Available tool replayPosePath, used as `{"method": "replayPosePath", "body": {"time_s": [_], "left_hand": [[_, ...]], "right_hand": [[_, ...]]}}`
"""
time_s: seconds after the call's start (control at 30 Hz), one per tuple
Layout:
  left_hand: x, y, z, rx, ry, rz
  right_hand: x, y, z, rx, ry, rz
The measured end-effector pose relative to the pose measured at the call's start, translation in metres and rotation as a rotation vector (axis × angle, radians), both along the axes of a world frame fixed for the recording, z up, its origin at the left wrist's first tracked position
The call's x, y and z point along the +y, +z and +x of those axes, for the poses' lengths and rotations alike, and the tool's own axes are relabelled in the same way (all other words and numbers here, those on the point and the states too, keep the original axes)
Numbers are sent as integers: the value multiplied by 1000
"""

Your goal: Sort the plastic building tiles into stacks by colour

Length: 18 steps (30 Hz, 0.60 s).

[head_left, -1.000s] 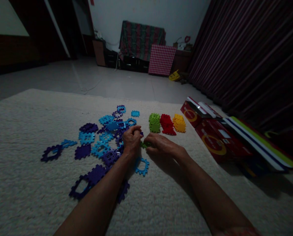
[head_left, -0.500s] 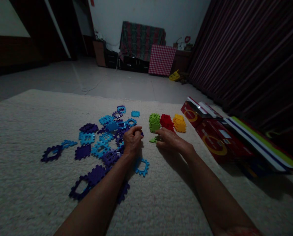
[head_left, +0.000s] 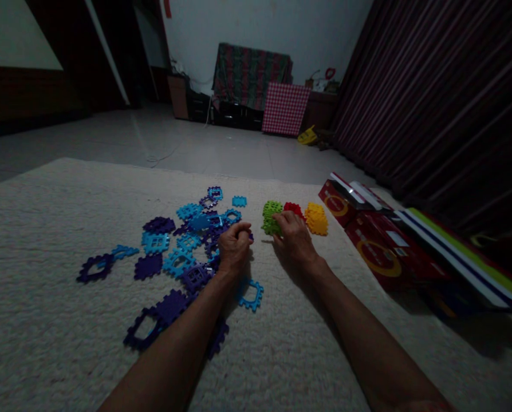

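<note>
My right hand (head_left: 294, 236) reaches forward and rests its fingers on the green stack of plastic tiles (head_left: 270, 216); a green tile seems pressed under the fingertips against that stack. Behind my right hand a red stack (head_left: 294, 208) is partly hidden, with a yellow stack (head_left: 316, 218) to its right. My left hand (head_left: 234, 247) is curled into a fist at the right edge of a scatter of blue and purple interlocking tiles (head_left: 182, 240), and what it holds is hidden. A blue frame tile (head_left: 251, 293) lies by my left wrist.
Everything lies on a cream carpet (head_left: 45, 320). Red boxes (head_left: 367, 229) and a flat lid with green and blue stripes (head_left: 462, 257) lie to the right. A dark curtain lines the right side. Bare floor and furniture are beyond the carpet.
My right hand carried a green tile from beside my left hand forward and to the right, up to the green stack. My left hand stayed in place, still curled.
</note>
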<state>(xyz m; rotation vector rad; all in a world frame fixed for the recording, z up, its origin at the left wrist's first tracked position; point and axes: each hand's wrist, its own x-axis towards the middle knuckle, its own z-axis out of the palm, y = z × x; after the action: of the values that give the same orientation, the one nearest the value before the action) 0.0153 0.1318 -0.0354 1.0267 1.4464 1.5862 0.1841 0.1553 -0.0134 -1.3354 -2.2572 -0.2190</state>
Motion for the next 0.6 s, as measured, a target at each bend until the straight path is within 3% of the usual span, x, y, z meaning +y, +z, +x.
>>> {"method": "replayPosePath", "body": {"time_s": [0.2, 0.4, 0.6], "left_hand": [[1, 2, 0, -20, -9, -1], [0, 8, 1, -36, -4, 39], [2, 22, -4, -153, -34, 38]], "right_hand": [[8, -20, 4, -26, 18, 113], [0, -14, -5, 56, 132, 173], [-25, -20, -22, 152, 261, 35]]}}
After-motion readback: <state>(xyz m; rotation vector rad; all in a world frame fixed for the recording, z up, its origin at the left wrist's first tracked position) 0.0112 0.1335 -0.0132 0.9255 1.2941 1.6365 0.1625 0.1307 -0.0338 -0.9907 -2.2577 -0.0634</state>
